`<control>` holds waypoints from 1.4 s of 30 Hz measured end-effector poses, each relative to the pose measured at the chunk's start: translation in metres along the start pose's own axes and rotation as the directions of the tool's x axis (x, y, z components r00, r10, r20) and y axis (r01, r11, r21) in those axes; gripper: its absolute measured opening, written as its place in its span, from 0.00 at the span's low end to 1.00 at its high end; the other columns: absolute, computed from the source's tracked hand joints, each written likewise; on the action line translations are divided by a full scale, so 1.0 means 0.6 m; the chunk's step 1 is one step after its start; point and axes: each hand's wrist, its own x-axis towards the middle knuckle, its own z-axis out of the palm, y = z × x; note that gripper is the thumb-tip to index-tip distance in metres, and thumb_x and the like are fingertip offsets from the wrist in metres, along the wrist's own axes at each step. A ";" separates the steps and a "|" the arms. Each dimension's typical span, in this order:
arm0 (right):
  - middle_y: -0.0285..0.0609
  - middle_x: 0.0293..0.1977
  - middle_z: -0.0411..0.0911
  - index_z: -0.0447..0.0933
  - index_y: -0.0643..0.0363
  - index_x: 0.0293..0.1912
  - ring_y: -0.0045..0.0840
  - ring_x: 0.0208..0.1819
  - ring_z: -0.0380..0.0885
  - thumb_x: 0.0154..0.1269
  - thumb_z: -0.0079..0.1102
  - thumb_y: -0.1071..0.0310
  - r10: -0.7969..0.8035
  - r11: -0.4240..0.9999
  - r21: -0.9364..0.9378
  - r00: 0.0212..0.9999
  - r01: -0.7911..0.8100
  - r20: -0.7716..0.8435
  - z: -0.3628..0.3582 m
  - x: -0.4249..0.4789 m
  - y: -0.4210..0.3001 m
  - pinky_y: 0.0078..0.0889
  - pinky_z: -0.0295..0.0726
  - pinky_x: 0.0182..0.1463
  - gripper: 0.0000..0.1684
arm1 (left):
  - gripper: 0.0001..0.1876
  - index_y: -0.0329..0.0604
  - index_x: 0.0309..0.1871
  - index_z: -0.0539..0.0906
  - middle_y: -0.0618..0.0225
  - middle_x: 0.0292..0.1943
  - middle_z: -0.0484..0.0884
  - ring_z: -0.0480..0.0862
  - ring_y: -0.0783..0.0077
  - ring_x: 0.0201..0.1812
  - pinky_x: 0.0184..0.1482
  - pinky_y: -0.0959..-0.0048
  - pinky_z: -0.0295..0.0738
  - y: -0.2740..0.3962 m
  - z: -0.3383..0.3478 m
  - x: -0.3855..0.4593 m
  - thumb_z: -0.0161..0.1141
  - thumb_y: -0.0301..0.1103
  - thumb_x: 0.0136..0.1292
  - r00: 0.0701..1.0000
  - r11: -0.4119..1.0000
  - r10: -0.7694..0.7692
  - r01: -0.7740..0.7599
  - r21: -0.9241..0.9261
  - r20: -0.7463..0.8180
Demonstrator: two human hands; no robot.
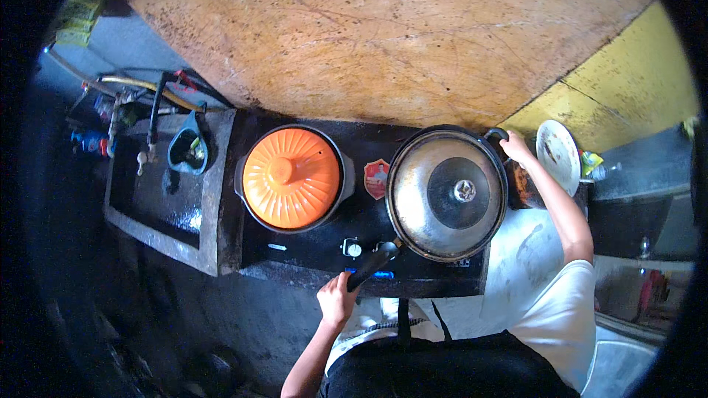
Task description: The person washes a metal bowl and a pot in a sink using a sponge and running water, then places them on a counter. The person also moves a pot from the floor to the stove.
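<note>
A large wok (502,221) covered by a domed metal lid (412,182) sits at the right side of the black gas cooktop (310,257). The lid has a dark round centre and a shiny knob (464,190). My left hand (337,299) grips the end of the wok's long black handle (376,262), which points toward me. At the far right, my right hand (515,148) holds the small black loop handle (496,133) on the wok's rim. What lies under the lid is hidden.
Left of the wok stands a pot with an orange ribbed lid (291,179). A stone sink (160,249) with a tap and a teal strainer basket (188,146) lies further left. Beyond my right forearm are a white plate (558,157) and a rusty-brown container (522,185). A stained wall (387,38) rises behind.
</note>
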 end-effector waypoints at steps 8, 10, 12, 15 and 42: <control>0.55 0.40 0.74 0.69 0.63 0.45 0.42 0.46 0.73 0.54 0.48 0.65 -0.065 0.998 0.024 0.998 0.065 -0.004 -0.002 0.022 -0.004 0.38 0.69 0.49 0.18 | 0.17 0.44 0.38 0.74 0.62 0.25 0.78 0.80 0.61 0.28 0.31 0.67 0.74 0.043 0.018 0.002 0.64 0.33 0.43 1.000 0.999 -0.021 0.020 -0.026 -0.019; 0.56 0.41 0.74 0.68 0.64 0.47 0.42 0.46 0.72 0.54 0.49 0.66 -0.074 0.991 0.103 0.996 0.080 -0.059 0.005 0.006 -0.007 0.36 0.68 0.50 0.20 | 0.16 0.44 0.37 0.74 0.63 0.25 0.78 0.80 0.62 0.28 0.31 0.68 0.74 0.048 0.012 0.005 0.64 0.33 0.43 1.000 1.000 -0.015 0.015 -0.023 -0.024; 0.56 0.45 0.72 0.67 0.66 0.50 0.41 0.50 0.70 0.53 0.48 0.67 -0.086 0.985 0.142 0.991 0.099 -0.099 0.013 -0.014 -0.006 0.33 0.66 0.53 0.23 | 0.16 0.44 0.37 0.74 0.63 0.25 0.78 0.80 0.61 0.28 0.31 0.68 0.74 0.045 0.008 0.003 0.64 0.33 0.43 1.000 0.999 -0.002 0.002 -0.032 -0.017; 0.54 0.51 0.70 0.65 0.68 0.53 0.36 0.54 0.68 0.55 0.47 0.69 -0.129 0.936 0.325 0.991 0.137 -0.046 0.002 -0.038 -0.015 0.28 0.64 0.57 0.25 | 0.15 0.43 0.38 0.72 0.63 0.28 0.78 0.80 0.61 0.30 0.31 0.68 0.75 0.044 -0.006 0.004 0.62 0.35 0.46 0.999 0.998 0.021 -0.018 -0.053 0.047; 0.51 0.66 0.20 0.42 0.45 0.67 0.45 0.68 0.36 0.50 0.57 0.79 -0.809 -0.215 0.407 -0.396 0.888 0.435 0.548 -1.044 -0.919 0.42 0.43 0.67 0.49 | 0.19 0.40 0.50 0.71 0.51 0.55 0.67 0.72 0.51 0.51 0.52 0.62 0.68 -0.469 -0.224 -0.723 0.52 0.41 0.59 0.533 0.658 -0.751 0.653 -0.374 -0.391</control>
